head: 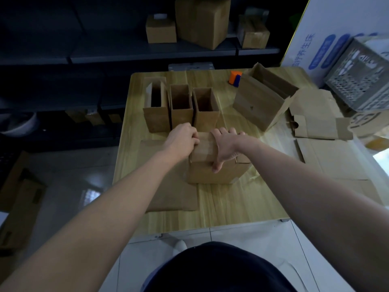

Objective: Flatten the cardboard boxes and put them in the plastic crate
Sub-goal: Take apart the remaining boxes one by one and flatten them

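Wooden table (pixel 210 203), dim room. Back left of the table: three narrow open boxes (pixel 181 108) upright in a row, sides touching, just beyond the hands. Right rear: one larger open box (pixel 261 102), tilted. Behind it sits a small orange-and-blue object (pixel 234 78). Flattened cardboard (pixel 322 127) is spread on the right; another flat sheet (pixel 168 186) lies under the left forearm. Grey plastic crate (pixel 362 81) far right, off the table's corner, well apart from the hands. Dark shelf (pixel 126 51) behind holds three closed cartons (pixel 202 20).

One taped box (pixel 214 167) stands mid-table, upright, still unflattened. Left hand (pixel 183 138) is on its top left edge, fingers curled tight together by the tape strip. Right hand (pixel 226 144) lies across the top, fingers spread over the far edge, thumb hooked down the near face.
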Demonstrator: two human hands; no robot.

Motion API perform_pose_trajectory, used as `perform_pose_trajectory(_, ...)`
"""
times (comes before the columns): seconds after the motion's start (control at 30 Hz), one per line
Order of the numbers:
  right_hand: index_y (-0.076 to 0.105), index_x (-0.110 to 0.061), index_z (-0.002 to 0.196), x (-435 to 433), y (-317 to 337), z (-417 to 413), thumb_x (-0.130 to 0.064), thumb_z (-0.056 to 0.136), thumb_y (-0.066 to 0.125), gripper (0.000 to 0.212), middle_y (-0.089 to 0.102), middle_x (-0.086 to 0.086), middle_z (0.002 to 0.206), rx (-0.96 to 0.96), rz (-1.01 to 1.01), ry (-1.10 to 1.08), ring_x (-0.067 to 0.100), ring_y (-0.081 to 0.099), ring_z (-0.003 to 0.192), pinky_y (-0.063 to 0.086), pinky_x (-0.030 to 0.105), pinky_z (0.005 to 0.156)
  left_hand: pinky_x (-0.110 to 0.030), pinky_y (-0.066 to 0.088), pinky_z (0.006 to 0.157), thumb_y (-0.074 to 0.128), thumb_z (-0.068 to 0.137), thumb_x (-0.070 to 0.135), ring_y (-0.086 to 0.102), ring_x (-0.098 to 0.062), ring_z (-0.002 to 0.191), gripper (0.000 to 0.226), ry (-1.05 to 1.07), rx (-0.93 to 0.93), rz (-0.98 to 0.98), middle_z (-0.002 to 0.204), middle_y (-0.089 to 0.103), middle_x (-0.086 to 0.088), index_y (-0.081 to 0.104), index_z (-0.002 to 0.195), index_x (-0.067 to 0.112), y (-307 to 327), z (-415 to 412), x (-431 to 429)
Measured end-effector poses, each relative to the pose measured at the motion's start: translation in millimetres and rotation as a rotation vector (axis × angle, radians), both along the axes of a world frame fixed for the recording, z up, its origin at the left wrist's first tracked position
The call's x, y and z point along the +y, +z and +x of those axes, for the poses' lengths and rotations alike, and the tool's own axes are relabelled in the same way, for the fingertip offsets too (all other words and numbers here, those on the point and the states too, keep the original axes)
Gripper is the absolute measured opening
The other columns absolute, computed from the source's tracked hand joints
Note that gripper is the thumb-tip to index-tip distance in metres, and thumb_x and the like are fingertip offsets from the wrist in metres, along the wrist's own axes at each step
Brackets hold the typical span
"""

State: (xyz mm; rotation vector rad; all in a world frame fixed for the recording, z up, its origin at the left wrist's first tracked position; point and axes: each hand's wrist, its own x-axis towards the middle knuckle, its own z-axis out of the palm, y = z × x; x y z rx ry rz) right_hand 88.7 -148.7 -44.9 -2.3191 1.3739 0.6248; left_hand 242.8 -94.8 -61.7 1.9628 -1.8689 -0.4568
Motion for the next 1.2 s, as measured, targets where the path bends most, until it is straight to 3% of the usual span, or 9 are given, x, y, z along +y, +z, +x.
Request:
perform_pose_trajectory(0.13,0.006,-0.028,0.148,1,1,1,-0.059,0.047,0.084,0.131,0.021,0.003,0.151,0.009,0.002,-0.002,0.036,0.016,0.138,0.016,0.061,0.111,-0.027,0.043,0.070,0.064,0.087,0.014,0.049,-0.012,0.082,0.008,0.087,-0.040,0.008,0.087,0.051,0.002,0.061,0.081,0.018,-4,-8,-4)
perform_pose_trajectory(0.27,0.006,-0.029,0.148,3,0,-1,-0.058,0.047,0.084,0.131,0.021,0.001,0.150,0.011,0.011,-0.007,0.036,0.014,0.138,0.015,0.061,0.111,-0.028,0.038,0.073,0.059,0.087,0.008,0.044,-0.013,0.086,0.021,-0.058,-0.120,0.044,0.086,0.043,0.005,0.046,0.077,0.021,-8,-5,-5)
perform_pose_trajectory(0.5,0.004,-0.029,0.149,2,-2,-1,-0.058,0.049,0.083,0.131,0.021,0.001,0.151,0.008,0.009,-0.001,0.036,0.014,0.138,0.014,0.061,0.111,-0.029,0.040,0.090,0.051,0.094,0.010,0.040,-0.011,0.098,0.018,-0.163,0.225,0.113,0.100,0.043,0.004,0.050,0.078,0.020,-8,7,3)
perform_pose_trajectory(0.6,0.004,-0.029,0.149,0,0,-2,-0.058,0.051,0.082,0.130,0.020,0.002,0.152,-0.004,0.009,-0.014,0.035,0.015,0.139,0.015,0.061,0.111,-0.019,0.039,0.082,0.062,0.088,0.020,0.048,-0.005,0.094,0.011,-0.106,0.346,0.055,0.103,0.051,0.007,0.055,0.091,0.027,-5,8,8)
perform_pose_trajectory(0.63,0.004,-0.029,0.150,-1,1,-1,-0.058,0.051,0.083,0.130,0.020,0.002,0.152,-0.004,0.010,-0.016,0.035,0.015,0.139,0.016,0.061,0.111,-0.017,0.040,0.078,0.065,0.086,0.022,0.051,-0.003,0.091,0.020,-0.088,0.366,0.047,0.101,0.054,0.007,0.055,0.101,0.030,-3,7,8)
perform_pose_trajectory(0.73,0.005,-0.028,0.150,0,3,3,-0.058,0.050,0.083,0.130,0.019,0.003,0.153,0.024,0.009,-0.019,0.036,0.014,0.139,0.017,0.060,0.111,-0.020,0.044,0.070,0.069,0.083,0.026,0.055,-0.007,0.083,0.034,-0.059,0.217,0.107,0.096,0.055,0.004,0.055,0.114,0.029,7,-5,-1)
perform_pose_trajectory(0.87,0.008,-0.026,0.149,2,6,3,-0.055,0.053,0.083,0.125,0.021,0.004,0.152,0.026,0.008,-0.009,0.036,0.015,0.139,0.016,0.061,0.111,-0.028,0.048,0.073,0.064,0.087,0.018,0.057,-0.015,0.084,0.004,-0.048,0.105,0.198,0.091,0.059,0.000,0.061,0.083,0.018,18,-18,-10)
perform_pose_trajectory(1.07,0.020,-0.024,0.145,-12,29,1,-0.055,0.056,0.080,0.112,0.034,0.005,0.140,-0.035,0.057,-0.030,0.030,0.030,0.128,0.036,0.051,0.103,-0.020,0.040,0.068,0.054,0.092,0.009,0.050,-0.009,0.076,0.014,-0.153,0.461,0.146,0.082,0.055,0.003,0.055,0.080,0.017,32,-1,-10)
perform_pose_trajectory(1.2,0.022,-0.025,0.144,-25,46,-2,-0.060,0.050,0.079,0.115,0.036,0.004,0.138,-0.056,0.080,-0.081,0.027,0.038,0.122,0.040,0.045,0.099,-0.021,0.045,0.076,0.046,0.095,0.000,0.050,-0.010,0.080,0.023,-0.121,0.887,0.086,0.086,0.056,-0.002,0.047,0.077,0.015,41,-3,-10)
